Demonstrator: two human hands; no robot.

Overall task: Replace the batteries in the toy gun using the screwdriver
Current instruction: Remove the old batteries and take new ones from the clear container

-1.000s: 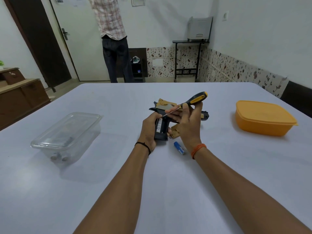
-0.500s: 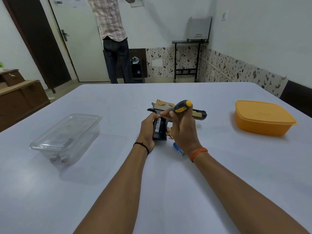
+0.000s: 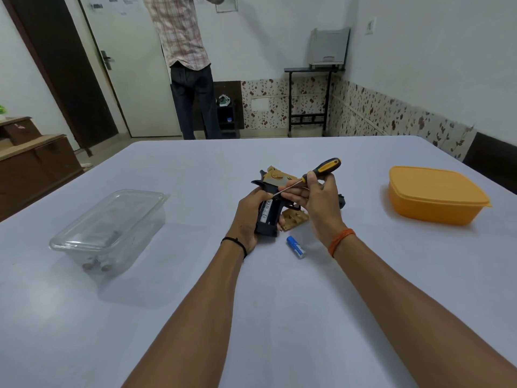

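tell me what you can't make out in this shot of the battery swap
- Head view: the screw under the screwdriver tip is too small, hidden by the left hand.
- Toy gun label print: too small to read.
- Clear container contents: blurred by its lid.
- Orange box contents: hidden by its lid.

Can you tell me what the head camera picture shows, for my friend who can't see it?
Two hands work on a toy gun over a white table: the left hand grips its handle, and the right hand holds a screwdriver with its tip at the handle. A blue battery lies nearby, between a clear box and an orange box.
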